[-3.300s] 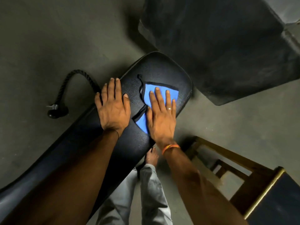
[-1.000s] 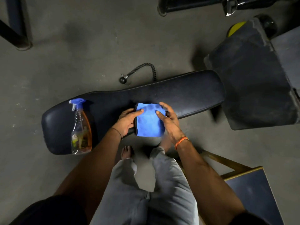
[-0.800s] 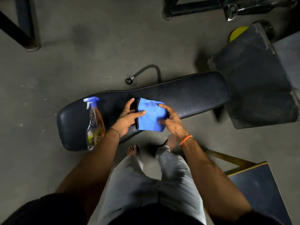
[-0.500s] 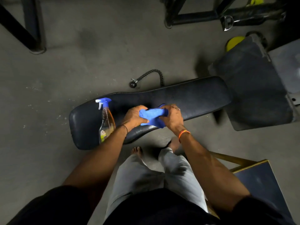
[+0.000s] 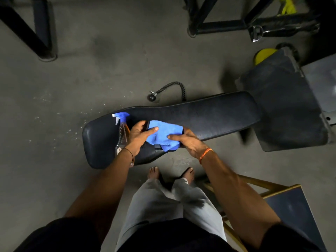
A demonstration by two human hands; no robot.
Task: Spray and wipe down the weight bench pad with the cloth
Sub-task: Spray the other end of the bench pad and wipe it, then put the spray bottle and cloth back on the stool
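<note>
Grey concrete gym floor (image 5: 72, 79) fills the view from above, seen from a camera on the head of a standing person. Across the middle lies a long black weight bench pad (image 5: 209, 115), running from lower left to upper right.

A blue cloth (image 5: 163, 133) is held over the near edge of the pad, toward its left half, partly folded and bunched. The left hand (image 5: 139, 135) closes on the cloth's left side, thumb lying across the top and fingers beneath. The right hand (image 5: 189, 142) closes on its right side, thumb pressed on the fabric. Holding it from both sides likely lets the person refold it to a fresh face for wiping; whether the cloth touches the pad cannot be told.

Just left of the left hand, a clear spray bottle (image 5: 122, 135) with a blue trigger head stands on the pad, probably parked within reach so both hands are free.

Below the pad, two bare feet (image 5: 154, 172) and light grey trousers show the person standing close against the bench's near side.

Beyond the pad, a black rope handle (image 5: 174, 87) lies on the floor. A second dark cushion (image 5: 283, 106) sits at the right, dark metal frames (image 5: 227, 24) cross the top, and a wooden stool (image 5: 272, 193) stands at lower right.
</note>
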